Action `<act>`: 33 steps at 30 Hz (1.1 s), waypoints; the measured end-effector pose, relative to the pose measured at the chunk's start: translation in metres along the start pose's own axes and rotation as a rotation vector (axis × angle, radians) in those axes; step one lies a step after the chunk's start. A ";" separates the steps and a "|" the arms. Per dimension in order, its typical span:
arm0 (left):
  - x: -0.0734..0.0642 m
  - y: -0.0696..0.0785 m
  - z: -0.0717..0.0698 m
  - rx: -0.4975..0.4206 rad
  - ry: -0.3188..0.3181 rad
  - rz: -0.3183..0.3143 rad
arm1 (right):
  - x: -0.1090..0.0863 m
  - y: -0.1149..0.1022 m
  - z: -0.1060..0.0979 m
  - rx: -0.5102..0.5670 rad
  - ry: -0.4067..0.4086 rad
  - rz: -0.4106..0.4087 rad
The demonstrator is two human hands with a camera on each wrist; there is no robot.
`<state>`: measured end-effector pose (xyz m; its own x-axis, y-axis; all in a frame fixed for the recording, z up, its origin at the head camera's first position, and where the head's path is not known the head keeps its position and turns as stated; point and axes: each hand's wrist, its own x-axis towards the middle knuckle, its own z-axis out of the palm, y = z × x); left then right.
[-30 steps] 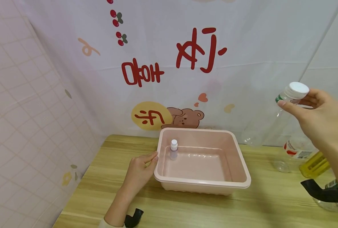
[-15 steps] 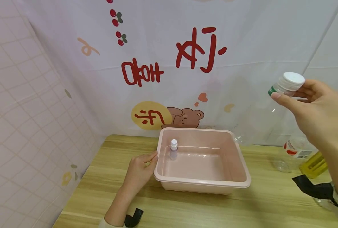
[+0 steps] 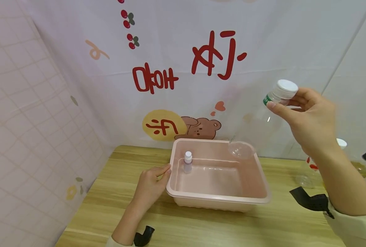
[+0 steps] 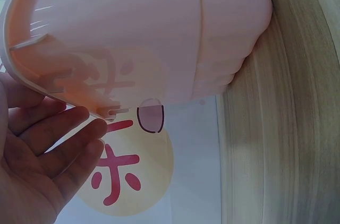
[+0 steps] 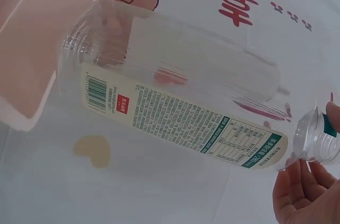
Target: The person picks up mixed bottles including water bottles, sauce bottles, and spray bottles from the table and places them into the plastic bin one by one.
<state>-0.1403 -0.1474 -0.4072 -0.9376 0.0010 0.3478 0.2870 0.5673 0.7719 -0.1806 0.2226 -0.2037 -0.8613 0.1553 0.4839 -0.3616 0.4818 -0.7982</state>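
The left hand (image 4: 50, 155) and right hand (image 5: 305, 195) are cropped in wrist views (red-labelled bottle (image 3: 307, 176) partly behind right forearm (image 3: 346, 178))

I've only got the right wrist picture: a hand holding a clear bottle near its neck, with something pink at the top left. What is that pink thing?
Observer: A pink tub, standing on a wooden table.
Visitor: Is there anything inside it?
Observer: Yes, a small white-capped bottle, near the side wall at the left of the head view.
Visitor: And what is the person's other hand doing?
Observer: The left hand holds the pink tub's rim, on that same side.
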 end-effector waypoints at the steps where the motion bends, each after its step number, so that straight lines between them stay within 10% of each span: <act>1: 0.000 0.000 0.000 -0.001 -0.001 0.001 | 0.000 -0.001 0.003 0.000 -0.002 -0.001; 33: 0.000 -0.003 -0.001 -0.020 -0.007 0.014 | -0.004 0.006 0.105 -0.034 -0.294 -0.048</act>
<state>-0.1410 -0.1499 -0.4085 -0.9348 0.0150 0.3549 0.3040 0.5506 0.7774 -0.2172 0.1341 -0.2486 -0.9119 -0.1223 0.3918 -0.3962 0.5117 -0.7623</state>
